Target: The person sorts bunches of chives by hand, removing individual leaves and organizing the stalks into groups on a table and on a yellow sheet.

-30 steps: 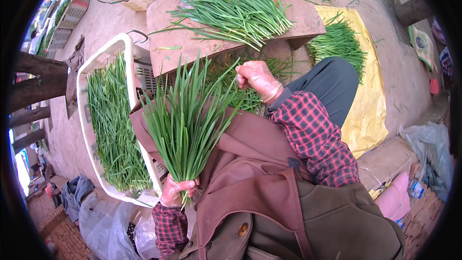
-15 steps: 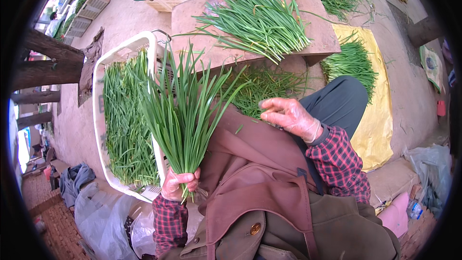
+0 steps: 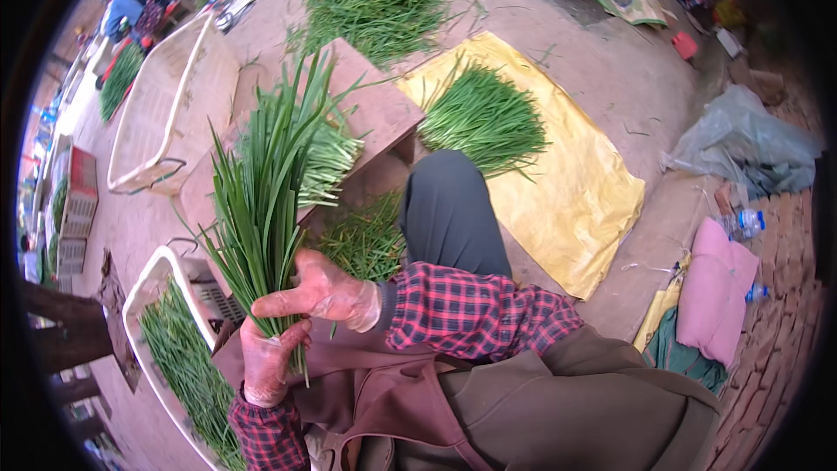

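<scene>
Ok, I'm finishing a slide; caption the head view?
Left hand grips a leafy bunch, right hand against it; green pile on yellow sheeting.

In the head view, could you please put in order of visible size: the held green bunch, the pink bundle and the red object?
1. Held green bunch (its nearness may enlarge it)
2. Pink bundle
3. Red object

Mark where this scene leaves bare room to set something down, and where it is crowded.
Bare: the yellow sheet, beyond the green bundle toward the pink bundle; the floor between sheet and grey plastic bag. Crowded: the low board, where cut greens lie behind the held bunch, and the filled crate.
</scene>
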Demonstrator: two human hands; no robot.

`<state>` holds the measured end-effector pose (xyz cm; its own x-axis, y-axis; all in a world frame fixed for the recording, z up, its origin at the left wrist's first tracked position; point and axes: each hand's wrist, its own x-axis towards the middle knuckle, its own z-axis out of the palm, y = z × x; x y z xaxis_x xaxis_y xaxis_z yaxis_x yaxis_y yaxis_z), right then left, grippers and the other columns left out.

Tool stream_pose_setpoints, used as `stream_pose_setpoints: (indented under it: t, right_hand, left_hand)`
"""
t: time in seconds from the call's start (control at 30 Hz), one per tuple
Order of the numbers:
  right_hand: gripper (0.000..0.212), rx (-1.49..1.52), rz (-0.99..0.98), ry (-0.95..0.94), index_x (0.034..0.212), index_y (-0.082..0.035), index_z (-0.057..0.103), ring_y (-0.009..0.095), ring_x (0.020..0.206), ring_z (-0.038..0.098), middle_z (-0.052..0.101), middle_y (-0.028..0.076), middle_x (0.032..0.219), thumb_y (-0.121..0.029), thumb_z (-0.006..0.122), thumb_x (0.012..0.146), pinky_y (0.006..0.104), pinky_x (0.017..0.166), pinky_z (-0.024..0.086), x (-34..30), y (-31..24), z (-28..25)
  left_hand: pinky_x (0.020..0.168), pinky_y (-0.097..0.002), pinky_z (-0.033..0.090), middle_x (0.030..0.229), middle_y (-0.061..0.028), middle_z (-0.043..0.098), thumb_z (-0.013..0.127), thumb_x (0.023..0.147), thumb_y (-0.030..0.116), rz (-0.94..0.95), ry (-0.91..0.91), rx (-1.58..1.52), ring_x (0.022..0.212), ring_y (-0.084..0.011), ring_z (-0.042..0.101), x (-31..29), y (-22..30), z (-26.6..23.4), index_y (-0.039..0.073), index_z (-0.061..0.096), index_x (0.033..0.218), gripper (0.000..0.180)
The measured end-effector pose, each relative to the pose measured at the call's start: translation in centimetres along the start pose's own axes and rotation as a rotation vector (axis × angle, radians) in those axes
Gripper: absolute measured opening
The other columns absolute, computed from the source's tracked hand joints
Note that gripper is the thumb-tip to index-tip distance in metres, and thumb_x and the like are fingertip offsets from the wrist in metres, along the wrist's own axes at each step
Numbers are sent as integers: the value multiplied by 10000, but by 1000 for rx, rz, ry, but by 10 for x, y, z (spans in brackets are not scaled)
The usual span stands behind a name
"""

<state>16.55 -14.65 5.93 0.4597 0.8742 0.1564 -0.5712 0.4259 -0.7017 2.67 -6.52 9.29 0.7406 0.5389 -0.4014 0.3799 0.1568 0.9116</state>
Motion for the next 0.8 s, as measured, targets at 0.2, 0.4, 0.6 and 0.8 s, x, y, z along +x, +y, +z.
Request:
stream_pose_setpoints:
  t: [0.2, 0.4, 0.6, 0.8]
  right_hand:
    - [315, 29, -271, 390, 1104, -19, 657, 107, 885, 597, 659, 0, 980, -114, 779, 828, 283, 807, 491, 33, -51, -26]
    - [173, 62, -419, 528, 971, 10, 686, 185, 748, 679, 699, 84, 863, -91, 738, 841, 324, 687, 559, 37, -154, -100]
    - [164, -24, -564, 911, 978, 36, 674, 258, 731, 697, 703, 127, 847, -38, 724, 840, 391, 679, 589, -10, -211, -310]
    - [406, -141, -315, 1634, 1075, 50, 625, 283, 826, 662, 683, 129, 994, 17, 808, 714, 407, 764, 566, -130, -112, -497]
  left_hand:
    - [745, -279, 534, 991, -37, 677, 813, 798, 126, 301, -135, 320, 847, -131, 646, 74, 51, 52, -3, 565, 1214, 502]
    - [1069, -355, 415, 1346, -158, 566, 771, 856, 382, 478, -325, 141, 1213, -243, 571, 92, 110, 84, 15, 402, 1487, 818]
    - [806, -267, 533, 1104, -128, 697, 618, 985, 243, 373, 15, 131, 875, -141, 677, 104, 77, 28, -10, 537, 1385, 481]
    - [693, -239, 528, 983, -102, 696, 618, 983, 136, 78, 86, -30, 766, -137, 659, 104, -12, -22, -26, 565, 1331, 388]
